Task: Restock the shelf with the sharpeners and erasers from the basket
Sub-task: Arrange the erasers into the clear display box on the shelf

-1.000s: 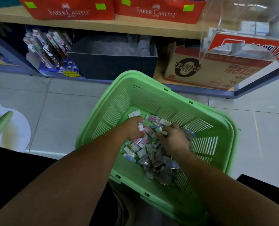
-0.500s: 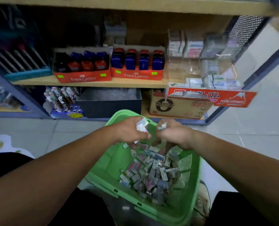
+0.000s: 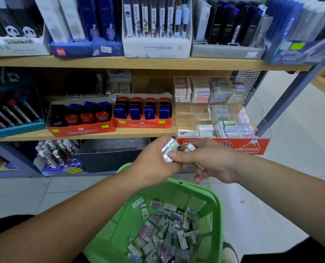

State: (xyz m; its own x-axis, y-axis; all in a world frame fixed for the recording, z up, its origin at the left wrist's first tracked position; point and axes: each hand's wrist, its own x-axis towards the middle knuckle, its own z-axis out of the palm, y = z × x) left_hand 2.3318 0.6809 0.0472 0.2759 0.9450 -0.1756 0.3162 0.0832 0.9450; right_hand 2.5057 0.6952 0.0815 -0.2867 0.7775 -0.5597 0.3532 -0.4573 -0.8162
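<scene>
A green plastic basket (image 3: 217,207) sits low in front of me, holding several small wrapped erasers (image 3: 167,232). Both hands are raised above its far rim, close together. My left hand (image 3: 154,162) grips a few shiny wrapped erasers (image 3: 169,149). My right hand (image 3: 209,158) pinches another small wrapped eraser (image 3: 191,147), its thumb reaching against the left hand's bundle. Just behind the hands, on the middle shelf, stands a clear acrylic eraser display (image 3: 220,111) with a red "Hard Eraser" front (image 3: 249,147); some compartments hold stacked erasers.
Two red Faber-Castell trays (image 3: 142,125) of blue and red sharpeners sit left of the display on the wooden shelf (image 3: 101,134). Pen boxes line the top shelf. A dark bin (image 3: 110,154) stands on the bottom shelf. Tiled floor lies to the right.
Both hands came up out of the basket holding erasers and now sit in front of the eraser display. My view tilted upward, showing the upper shelves.
</scene>
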